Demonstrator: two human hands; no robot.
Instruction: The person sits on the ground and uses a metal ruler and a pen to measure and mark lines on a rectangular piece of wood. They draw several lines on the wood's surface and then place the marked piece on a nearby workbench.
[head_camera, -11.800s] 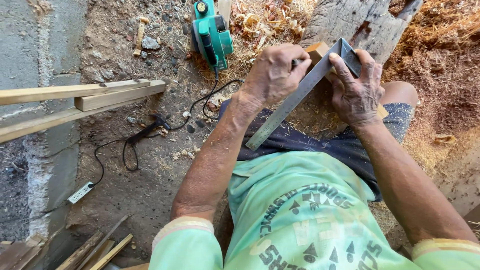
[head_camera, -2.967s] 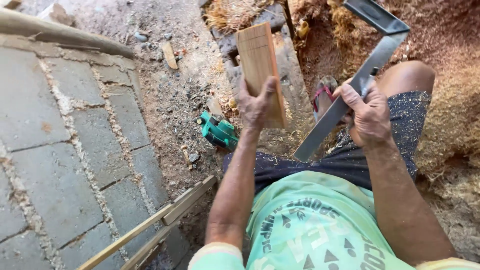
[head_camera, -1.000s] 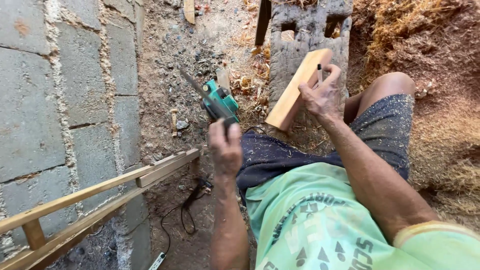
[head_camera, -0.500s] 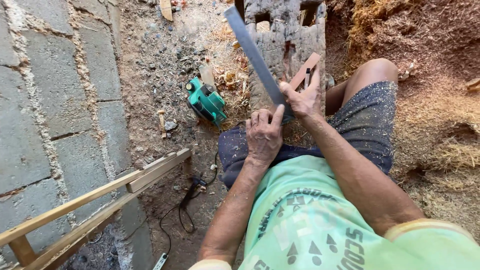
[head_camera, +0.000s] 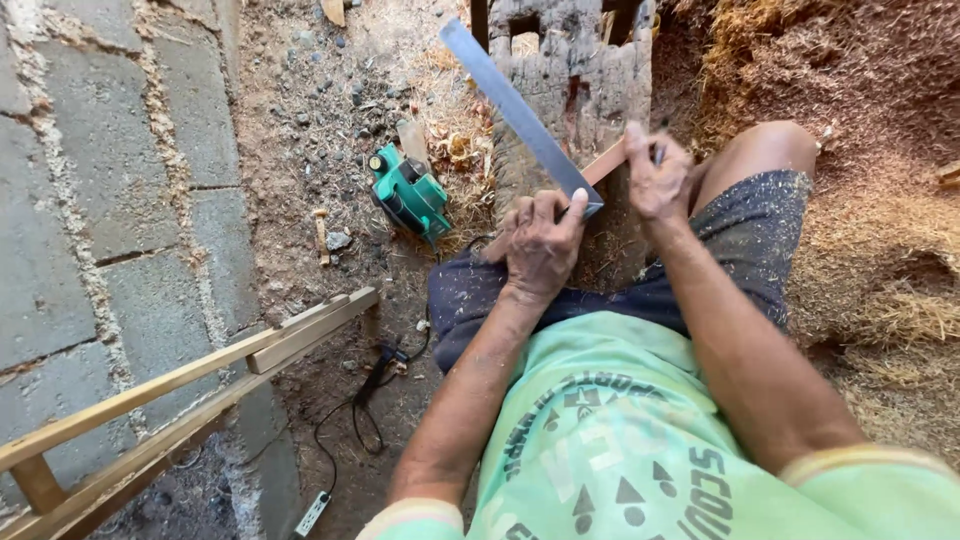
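Note:
My left hand (head_camera: 540, 240) grips the near end of a flat grey metal square (head_camera: 515, 110), whose blade slants up and to the left. The blade's near end lies against a short wooden block (head_camera: 606, 162). My right hand (head_camera: 656, 178) is closed on that block and seems to pinch a thin dark pencil-like thing near the fingertips, blurred. Both hands work above my lap, over dark shorts dusted with sawdust.
A green electric planer (head_camera: 408, 192) lies on the dirt to the left, its black cord (head_camera: 352, 425) trailing toward me. A wooden frame (head_camera: 190, 375) slants across the lower left over grey concrete blocks (head_camera: 90, 200). A grey concrete block with holes (head_camera: 575, 55) stands ahead. Sawdust heaps (head_camera: 870, 130) fill the right.
My left hand left the planer, took the metal square and set it against the block. My right hand shifted along the block, which now lies lower across my lap.

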